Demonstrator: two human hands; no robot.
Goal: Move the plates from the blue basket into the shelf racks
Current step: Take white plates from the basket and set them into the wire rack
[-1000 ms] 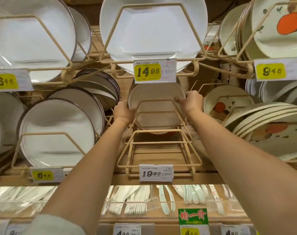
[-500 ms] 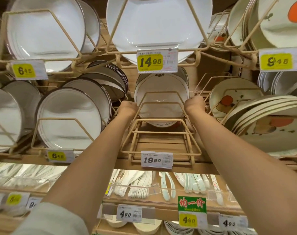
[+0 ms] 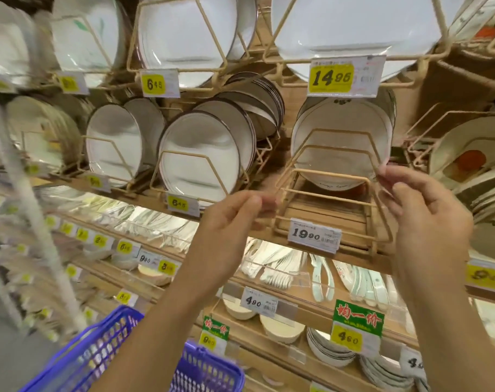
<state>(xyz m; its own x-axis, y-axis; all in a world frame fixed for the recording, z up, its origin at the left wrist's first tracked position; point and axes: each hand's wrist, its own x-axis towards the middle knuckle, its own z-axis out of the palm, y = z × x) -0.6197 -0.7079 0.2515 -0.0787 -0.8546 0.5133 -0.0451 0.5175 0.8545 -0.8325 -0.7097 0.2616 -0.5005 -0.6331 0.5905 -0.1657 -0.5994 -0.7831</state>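
Both hands have drawn back from the plates [image 3: 343, 123], which stand upright in the wire rack [image 3: 331, 171] at centre right. Left hand [image 3: 229, 222] and right hand [image 3: 427, 213] hover before it, fingers loosely curled, empty. The blue basket [image 3: 99, 349] sits lower left.
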